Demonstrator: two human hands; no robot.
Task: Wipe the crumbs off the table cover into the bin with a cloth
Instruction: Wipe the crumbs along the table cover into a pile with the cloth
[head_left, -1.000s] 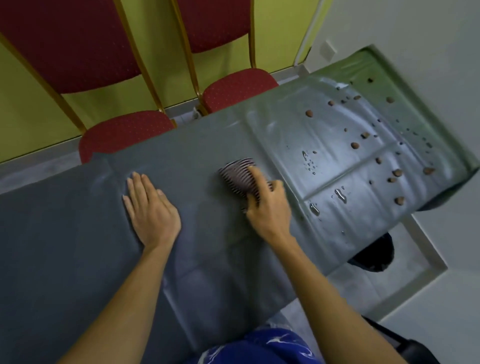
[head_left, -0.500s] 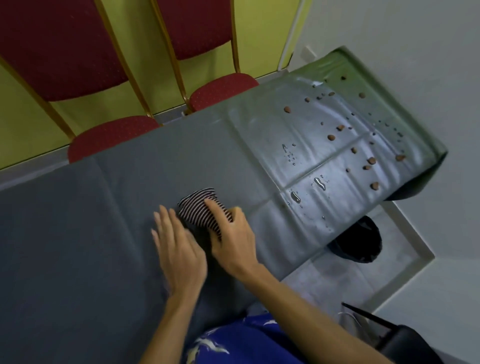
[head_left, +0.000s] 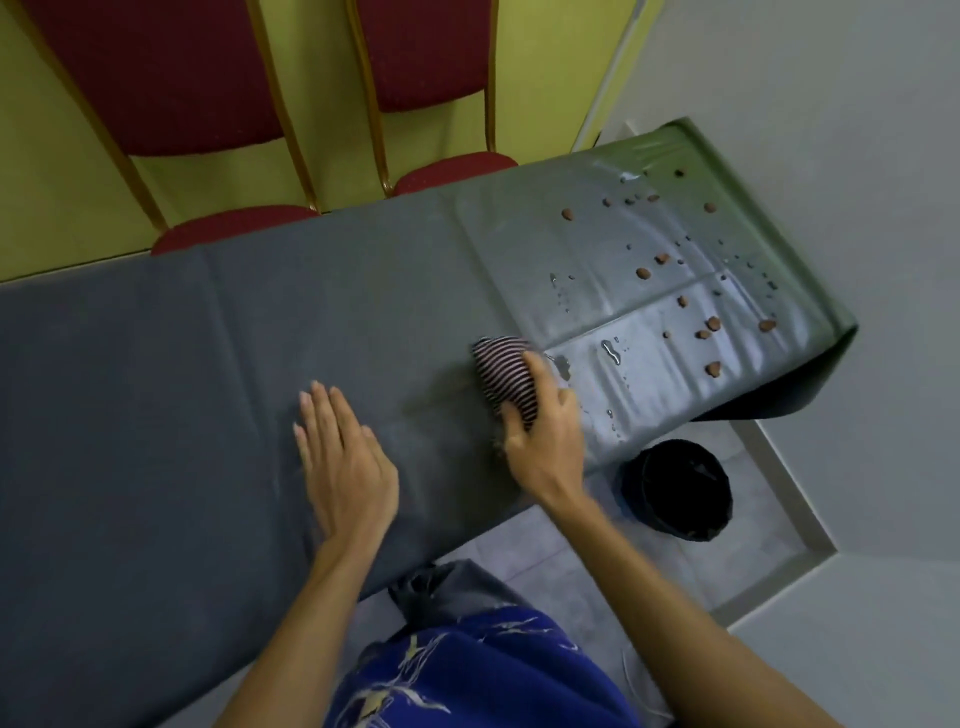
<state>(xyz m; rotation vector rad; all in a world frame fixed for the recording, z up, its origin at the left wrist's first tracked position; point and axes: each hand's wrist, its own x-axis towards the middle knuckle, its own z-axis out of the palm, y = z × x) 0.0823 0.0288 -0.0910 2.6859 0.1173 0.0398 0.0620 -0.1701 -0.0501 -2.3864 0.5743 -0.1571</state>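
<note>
A grey table cover (head_left: 156, 389) spans the long table. Several brown crumbs (head_left: 642, 272) and water drops lie scattered on its shiny right end. My right hand (head_left: 545, 436) presses a bunched striped cloth (head_left: 501, 374) onto the cover, left of the crumbs and near the front edge. My left hand (head_left: 343, 462) lies flat on the cover with fingers spread, holding nothing, to the left of the cloth. A black bin (head_left: 675, 488) stands on the floor below the table's front edge, right of my right hand.
Two red chairs (head_left: 228, 228) with gold frames stand behind the table against a yellow wall. A grey wall closes the right side. Grey floor tiles show around the bin. My blue patterned clothing (head_left: 467, 670) is at the bottom.
My right hand has slid the cloth to the right along the cover, closer to the crumbs. My left hand has drawn apart from it and stays flat on the cover.
</note>
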